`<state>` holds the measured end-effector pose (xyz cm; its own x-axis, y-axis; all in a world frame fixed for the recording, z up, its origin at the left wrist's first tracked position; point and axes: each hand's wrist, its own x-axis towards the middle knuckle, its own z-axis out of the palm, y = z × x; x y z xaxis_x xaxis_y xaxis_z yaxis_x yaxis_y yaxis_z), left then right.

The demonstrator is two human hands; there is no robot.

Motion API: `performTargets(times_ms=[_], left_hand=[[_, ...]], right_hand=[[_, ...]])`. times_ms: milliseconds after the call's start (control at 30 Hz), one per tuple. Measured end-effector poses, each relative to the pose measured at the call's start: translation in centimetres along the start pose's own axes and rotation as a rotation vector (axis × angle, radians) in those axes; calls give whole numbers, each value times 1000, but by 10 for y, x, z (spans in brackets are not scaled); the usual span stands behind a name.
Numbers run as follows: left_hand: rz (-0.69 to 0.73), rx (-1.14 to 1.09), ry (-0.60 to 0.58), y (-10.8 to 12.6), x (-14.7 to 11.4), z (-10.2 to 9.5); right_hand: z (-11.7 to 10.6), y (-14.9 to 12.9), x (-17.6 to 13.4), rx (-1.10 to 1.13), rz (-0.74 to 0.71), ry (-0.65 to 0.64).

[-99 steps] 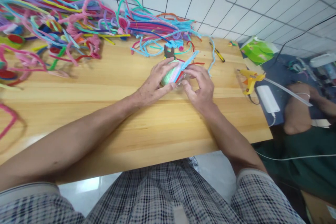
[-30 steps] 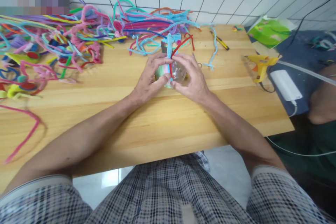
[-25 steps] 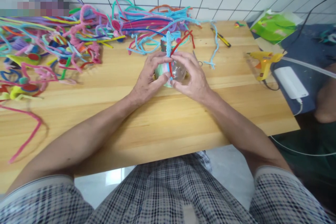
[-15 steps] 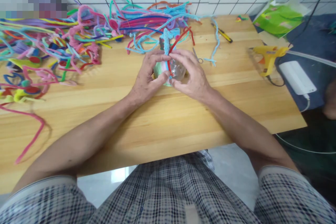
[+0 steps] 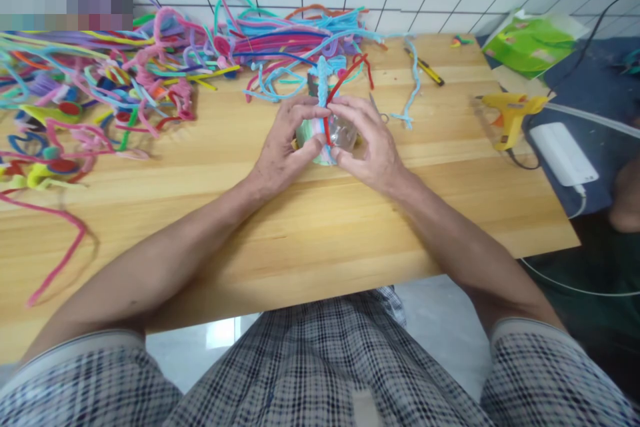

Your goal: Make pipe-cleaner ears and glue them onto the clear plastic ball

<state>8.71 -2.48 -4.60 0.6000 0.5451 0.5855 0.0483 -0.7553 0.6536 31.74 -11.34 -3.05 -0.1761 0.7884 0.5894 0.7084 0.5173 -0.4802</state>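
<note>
Between my hands a clear plastic bottle (image 5: 344,136) lies on its side, its left part covered by rows of pastel pipe cleaners (image 5: 310,133). A red pipe cleaner (image 5: 327,130) runs across it at the edge of that covering, its loose end rising to the upper right. My left hand (image 5: 287,137) is closed round the covered part, thumb and fingertips at the red strand. From the other side my right hand (image 5: 373,140) curves over the bare plastic, fingertips pressing on the red pipe cleaner. A braided light blue strip (image 5: 323,80) stands up just beyond my fingers.
Piles of colourful pipe cleaners (image 5: 165,73) cover the table's back and left. Scissors (image 5: 383,116) lie beyond my right hand, a yellow utility knife (image 5: 430,70) farther back. At the right are a yellow glue gun (image 5: 513,113), a white power strip (image 5: 565,153) and a green packet (image 5: 530,47).
The view has shifted slightly. My right thumb has moved a little along the red pipe cleaner; both hands keep their hold on the bottle.
</note>
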Motion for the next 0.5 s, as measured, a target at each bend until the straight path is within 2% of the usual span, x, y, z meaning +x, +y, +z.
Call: performTargets(times_ms=[133,333,500], left_hand=[[-37,-27,-10,4,0,-2],[-53,-64,-8,6,1,-3],[-90,-127,55,7,1,2]], right_hand=[[1,-1,1,5,40,10],[1,0,1,-10,5,1],[4,5,1,64,-6,27]])
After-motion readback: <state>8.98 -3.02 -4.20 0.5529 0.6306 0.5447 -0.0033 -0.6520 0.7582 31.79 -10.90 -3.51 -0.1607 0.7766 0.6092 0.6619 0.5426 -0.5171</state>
